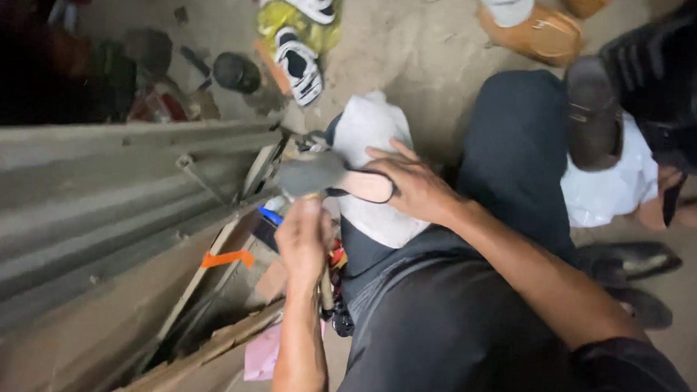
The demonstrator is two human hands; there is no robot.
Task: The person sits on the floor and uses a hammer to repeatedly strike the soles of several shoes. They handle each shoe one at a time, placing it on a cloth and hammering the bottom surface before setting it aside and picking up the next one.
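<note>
I see my right hand (pixel 415 187) lying flat over a shoe sole (pixel 341 180), fingers spread along its pink inner face, pressing it against the white cloth (pixel 371 126) draped over my knee. The sole's grey end sticks out past the cloth toward the corrugated sheet (pixel 90 185). My left hand (pixel 303 237) sits just below the sole, fingers curled shut around a thin wooden handle (pixel 326 285) that runs down past my wrist; the working end meets the sole's underside, though I cannot tell what sort of tool it is. The two hands are close but not touching.

Beyond the cloth, on the dirt floor, lie black-and-white sandals (pixel 298 64) on a yellow bag (pixel 293 21). Beside the sheet, an orange strip (pixel 227 258) rests on wooden boards (pixel 201 346). Right of my knee, another person in a white shirt (pixel 611 184) sits.
</note>
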